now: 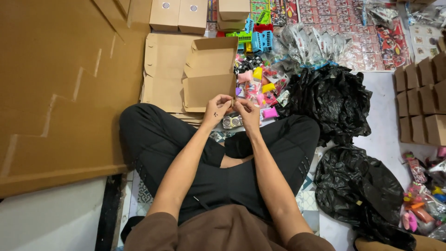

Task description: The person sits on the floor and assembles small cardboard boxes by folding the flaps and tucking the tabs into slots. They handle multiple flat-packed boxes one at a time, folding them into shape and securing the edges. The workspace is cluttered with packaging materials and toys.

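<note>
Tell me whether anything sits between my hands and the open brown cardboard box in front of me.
Nothing visible does. Both the left hand and the right hand already touch the open brown cardboard box at its near edge.

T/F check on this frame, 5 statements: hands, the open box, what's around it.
1. Both hands, left hand and right hand, meet at the front edge of the open cardboard box. True.
2. The box's lid is closed. False: it stands open.
3. Black plastic bags lie to the right of the box. True.
4. The pile of small toys is left of the box. False: it is on the right, between box and bags.
5. Flat cardboard sheets lie on the person's right. False: they are on the left.
</note>
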